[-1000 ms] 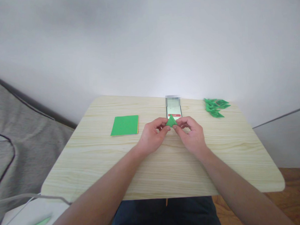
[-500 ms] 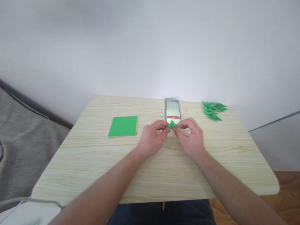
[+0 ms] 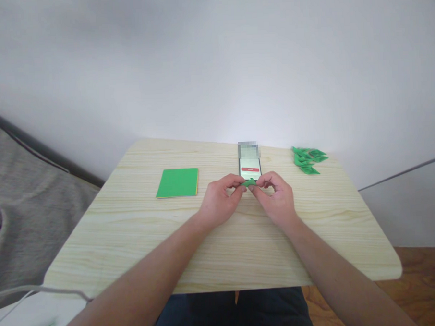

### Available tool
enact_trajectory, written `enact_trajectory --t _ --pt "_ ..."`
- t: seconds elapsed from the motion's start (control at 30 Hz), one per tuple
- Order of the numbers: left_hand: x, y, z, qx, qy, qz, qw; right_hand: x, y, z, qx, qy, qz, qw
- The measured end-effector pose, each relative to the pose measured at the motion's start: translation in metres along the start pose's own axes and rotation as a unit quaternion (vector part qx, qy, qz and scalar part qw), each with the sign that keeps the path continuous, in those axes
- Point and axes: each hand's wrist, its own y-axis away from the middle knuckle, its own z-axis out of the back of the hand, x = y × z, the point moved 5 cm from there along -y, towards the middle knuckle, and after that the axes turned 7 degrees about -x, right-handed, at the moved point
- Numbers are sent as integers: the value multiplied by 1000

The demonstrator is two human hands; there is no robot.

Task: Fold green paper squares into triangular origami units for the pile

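A small piece of folded green paper (image 3: pixel 248 183) is pinched between my two hands, just in front of a phone. My left hand (image 3: pixel 222 197) grips its left end between thumb and fingers. Its right end is in the closed thumb and fingers of my right hand (image 3: pixel 276 197). Fingertips cover both ends, so only the middle of the folded paper shows. The phone (image 3: pixel 249 163) lies with its screen lit, a red bar across the lower part and the top blurred out.
A square stack of green paper (image 3: pixel 177 182) lies left of my hands on the light wooden table (image 3: pixel 141 224). Several folded green paper pieces (image 3: pixel 306 159) sit in a cluster at the back right. Behind the table rises a white wall (image 3: pixel 213 67); grey fabric (image 3: pixel 28 200) is on the left.
The folded paper has tipped or flattened between my fingers: its raised triangular peak now looks lower and narrower. Both hands keep their pinch in nearly the same place.
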Motion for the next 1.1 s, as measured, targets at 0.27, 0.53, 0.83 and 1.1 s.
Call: enact_trajectory --t 0.27,0.53,0.83,1.1 --pt "-1 0 2 -4 5 7 1000 3 1 0 9 -11 7 1000" --pt "-3 -1 4 -17 1 2 1000 8 2 -1 37 -44 38 998" --pt "-3 -4 6 -9 157 74 985 4 5 -6 103 -66 -15 992" --pt "-6 -7 8 -4 211 93 973 7 15 -17 197 -130 -54 970"
